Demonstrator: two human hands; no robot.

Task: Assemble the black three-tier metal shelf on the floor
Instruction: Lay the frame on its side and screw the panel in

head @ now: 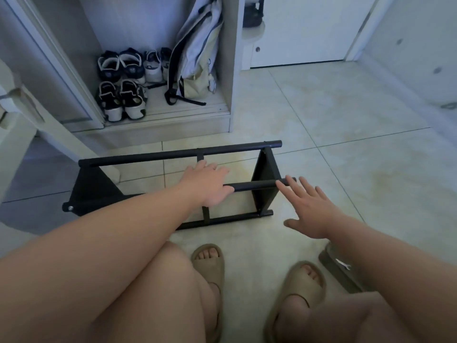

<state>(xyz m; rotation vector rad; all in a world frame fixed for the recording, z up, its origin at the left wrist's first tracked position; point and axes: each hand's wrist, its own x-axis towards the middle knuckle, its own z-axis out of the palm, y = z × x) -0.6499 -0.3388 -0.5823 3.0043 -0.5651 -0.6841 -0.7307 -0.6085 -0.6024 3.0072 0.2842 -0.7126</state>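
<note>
The black metal shelf frame [178, 153] lies on its side on the tiled floor in front of me, with long round tubes and two flat black panels, one on the left [91, 189] and one on the right [264, 184]. My left hand [207, 184] rests on the middle tube [254, 185] with fingers stretched forward. My right hand [311, 206] hovers with spread straight fingers, the fingertips touching that tube's right end. Neither hand grips anything.
An open cabinet [230, 70] at the back holds several shoes [123, 97] and a hanging bag [195, 58]. A white door [304, 28] stands at the back right. My sandalled feet [210, 266] are near the frame. A dark flat package [338, 268] lies at my right.
</note>
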